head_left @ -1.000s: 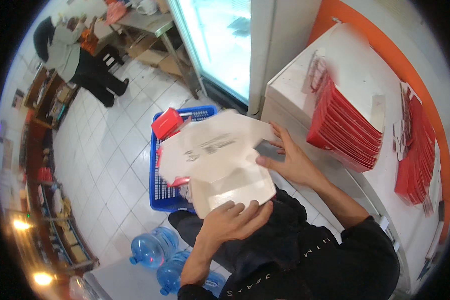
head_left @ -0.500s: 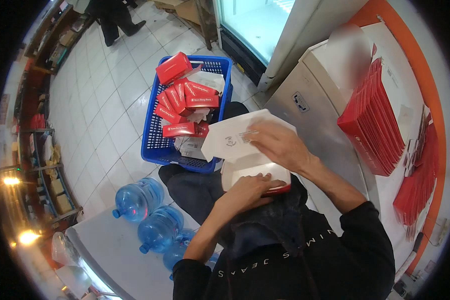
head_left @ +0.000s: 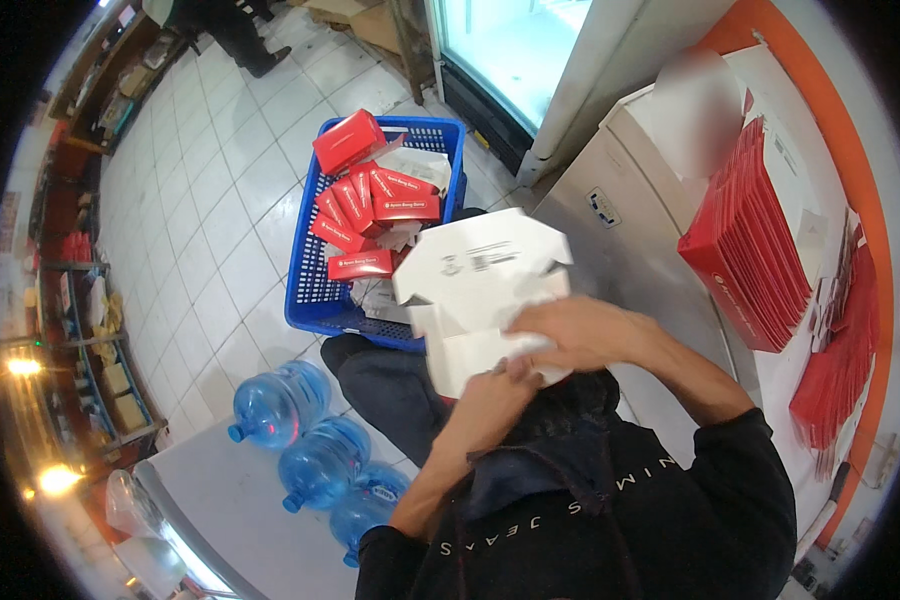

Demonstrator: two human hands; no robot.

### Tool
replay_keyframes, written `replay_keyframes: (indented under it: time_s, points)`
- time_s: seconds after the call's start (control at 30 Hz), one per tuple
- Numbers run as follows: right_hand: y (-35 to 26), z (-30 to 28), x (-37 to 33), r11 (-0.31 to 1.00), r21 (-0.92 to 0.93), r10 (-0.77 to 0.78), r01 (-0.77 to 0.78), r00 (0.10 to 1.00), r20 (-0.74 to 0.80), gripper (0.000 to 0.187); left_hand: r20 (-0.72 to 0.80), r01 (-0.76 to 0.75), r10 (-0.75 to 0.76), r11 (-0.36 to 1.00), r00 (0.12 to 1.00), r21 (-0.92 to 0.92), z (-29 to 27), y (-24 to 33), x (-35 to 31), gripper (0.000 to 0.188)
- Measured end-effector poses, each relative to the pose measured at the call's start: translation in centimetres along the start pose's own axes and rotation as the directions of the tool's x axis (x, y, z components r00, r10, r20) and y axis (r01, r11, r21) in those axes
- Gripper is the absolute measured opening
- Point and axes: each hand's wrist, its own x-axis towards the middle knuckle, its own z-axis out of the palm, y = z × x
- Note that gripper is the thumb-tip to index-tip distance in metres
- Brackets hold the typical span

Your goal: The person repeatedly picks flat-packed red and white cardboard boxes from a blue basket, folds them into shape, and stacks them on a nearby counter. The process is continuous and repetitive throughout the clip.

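A partly folded cardboard food box (head_left: 485, 262) lies over my lap, its white inside facing up and its lid with cut side flaps spread away from me. My left hand (head_left: 492, 402) is closed on the near edge of the box, the fingers bunched there. Against the right side of the box, my right hand (head_left: 582, 335) bends its fingers over the inner wall, with the fingertips close to my left hand. A little of the red outside shows under the hands. Just beyond the box, a blue plastic basket (head_left: 307, 300) holds several red boxes (head_left: 407, 207).
Stacked red flat cartons (head_left: 745, 250) stand on the white surface at right, beside a metal-fronted cabinet (head_left: 620, 215). Large blue water bottles (head_left: 322, 460) lie at lower left. A glass-door fridge (head_left: 510, 60) stands ahead. Another person's legs (head_left: 240, 40) show at far upper left.
The lid has swung from tilted over the box to spread away from me. My right hand has come down from the lid to the box's right side, close to my left.
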Motion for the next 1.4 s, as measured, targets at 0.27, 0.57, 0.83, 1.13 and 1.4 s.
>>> replay_keyframes:
  time_s: [0.27, 0.57, 0.83, 1.13, 1.4]
  points:
    - [-4.3, -1.2, -0.1, 0.847, -0.509, -0.259, 0.151, 0.955, -0.147, 0.032, -0.51, 0.226, 0.001, 0.897, 0.86, 0.381, -10.2, 0.1, -3.9, 0.025]
    - [-8.2, -13.4, -10.3, 0.752, -0.514, -0.227, -0.412, 0.571, -0.789, 0.022, -0.942, 0.031, 0.103, 0.992, 0.319, 0.119, -9.7, 1.6, -2.1, 0.055]
    - [-2.5, -15.5, -24.1, 0.423, -0.069, 0.443, -0.903, 0.273, -0.854, 0.022, -0.756, -0.352, 0.367, 0.916, 0.543, 0.192, -8.6, 5.1, 7.5, 0.071]
    - [-1.2, -18.3, -25.6, 0.61, 0.035, 0.757, -0.791, 0.57, -0.321, 0.031, -0.635, -0.514, 0.492, 0.841, 0.595, 0.17, -8.3, 10.2, 16.5, 0.088]
    - [0.6, -20.1, -21.8, 0.718, 0.093, 0.676, -0.69, 0.659, -0.33, 0.063, -0.723, -0.545, 0.469, 0.824, 0.507, 0.153, -7.2, 10.9, 18.9, 0.093]
